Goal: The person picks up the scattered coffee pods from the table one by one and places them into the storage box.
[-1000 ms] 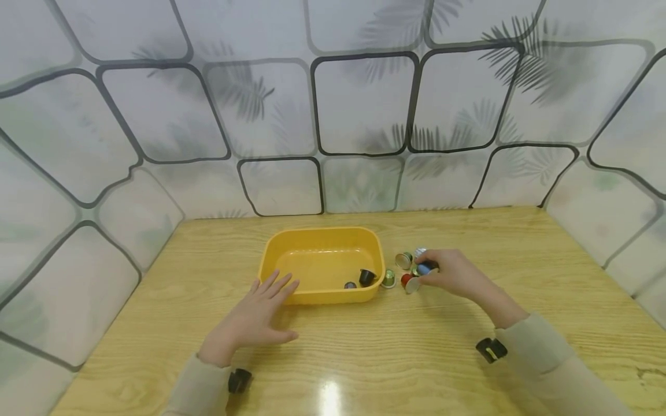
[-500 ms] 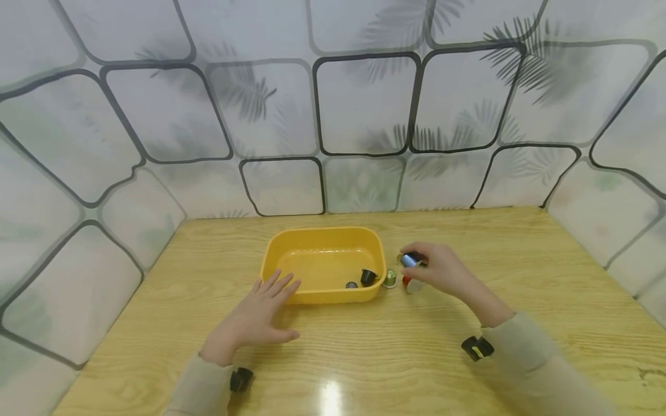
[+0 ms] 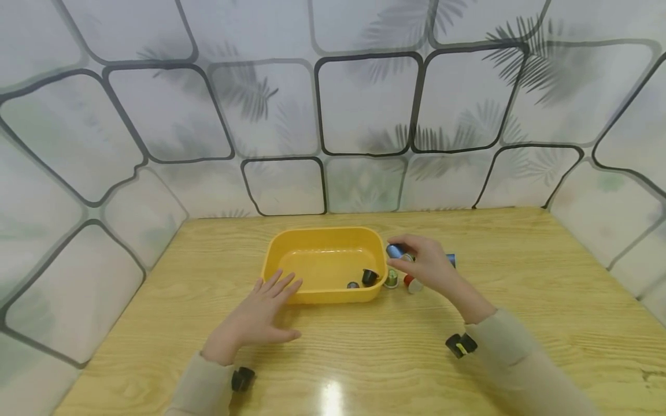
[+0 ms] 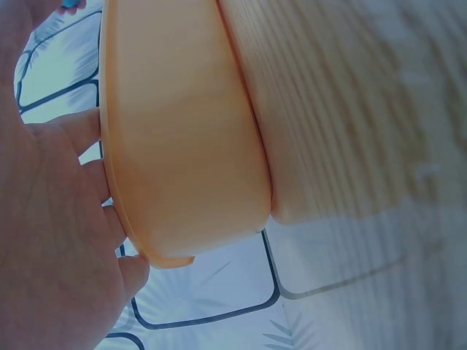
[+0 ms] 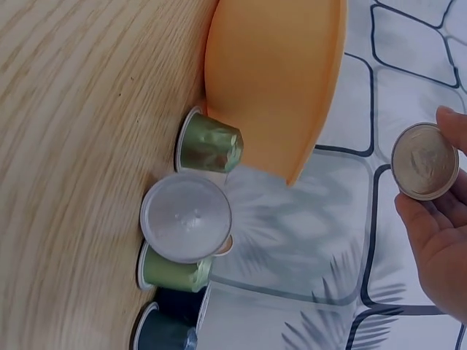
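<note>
My right hand (image 3: 429,267) pinches a blue coffee capsule (image 3: 395,251) above the right rim of the yellow tray (image 3: 328,297). In the right wrist view the foil lid of this coffee capsule (image 5: 425,162) faces the camera, thumb and fingers around its edge. A black capsule (image 3: 370,277) and a small dark capsule (image 3: 352,285) lie in the tray's near right corner. My left hand (image 3: 257,318) has its fingers spread, fingertips over the tray's near left rim. The left wrist view shows those fingers along the rim of the tray (image 4: 182,131).
Just outside the tray's right end stands a green capsule (image 3: 392,279), with a red capsule (image 3: 413,284) lying beside it. Another blue capsule (image 3: 451,260) shows past my right hand. More green and dark capsules (image 5: 166,332) lie in the right wrist view. A patterned backdrop (image 3: 364,104) rises behind the table.
My right hand has lifted the blue coffee capsule from the group of capsules and carried it left to the tray's right rim. The left hand has stayed in place.
</note>
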Action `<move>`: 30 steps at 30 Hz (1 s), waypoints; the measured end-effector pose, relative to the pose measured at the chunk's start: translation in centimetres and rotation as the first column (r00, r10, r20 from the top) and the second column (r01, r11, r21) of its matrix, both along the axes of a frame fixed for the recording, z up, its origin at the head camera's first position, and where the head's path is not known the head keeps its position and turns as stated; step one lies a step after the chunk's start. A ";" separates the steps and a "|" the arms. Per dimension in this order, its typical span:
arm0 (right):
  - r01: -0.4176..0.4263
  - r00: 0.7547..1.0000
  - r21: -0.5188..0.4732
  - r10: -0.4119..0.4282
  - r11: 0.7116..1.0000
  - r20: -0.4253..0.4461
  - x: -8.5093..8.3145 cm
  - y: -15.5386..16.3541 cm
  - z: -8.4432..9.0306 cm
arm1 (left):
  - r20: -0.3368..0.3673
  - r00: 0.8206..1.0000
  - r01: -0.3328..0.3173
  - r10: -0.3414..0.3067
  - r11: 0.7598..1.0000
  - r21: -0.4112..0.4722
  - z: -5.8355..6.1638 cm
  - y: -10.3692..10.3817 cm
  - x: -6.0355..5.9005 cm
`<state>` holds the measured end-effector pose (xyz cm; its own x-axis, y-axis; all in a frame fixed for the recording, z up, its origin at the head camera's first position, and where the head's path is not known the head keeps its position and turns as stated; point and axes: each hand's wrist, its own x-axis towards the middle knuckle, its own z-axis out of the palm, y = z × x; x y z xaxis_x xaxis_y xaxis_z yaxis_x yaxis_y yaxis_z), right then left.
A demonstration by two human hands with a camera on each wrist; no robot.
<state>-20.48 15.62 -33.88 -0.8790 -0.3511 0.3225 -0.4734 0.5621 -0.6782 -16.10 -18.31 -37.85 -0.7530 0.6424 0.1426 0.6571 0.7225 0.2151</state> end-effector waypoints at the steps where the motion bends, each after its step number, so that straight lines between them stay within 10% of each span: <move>1: -0.003 1.000 -0.008 0.003 1.000 0.000 -0.1 -0.2 0.0 | 0.002 1.000 -0.001 0.001 1.000 -0.003 0.0 0.0 0.0; 30: 0.001 0.995 -0.076 0.006 0.997 0.097 -1.9 -3.4 -0.5 | 0.006 1.000 -0.006 0.006 1.000 -0.014 0.2 0.2 0.0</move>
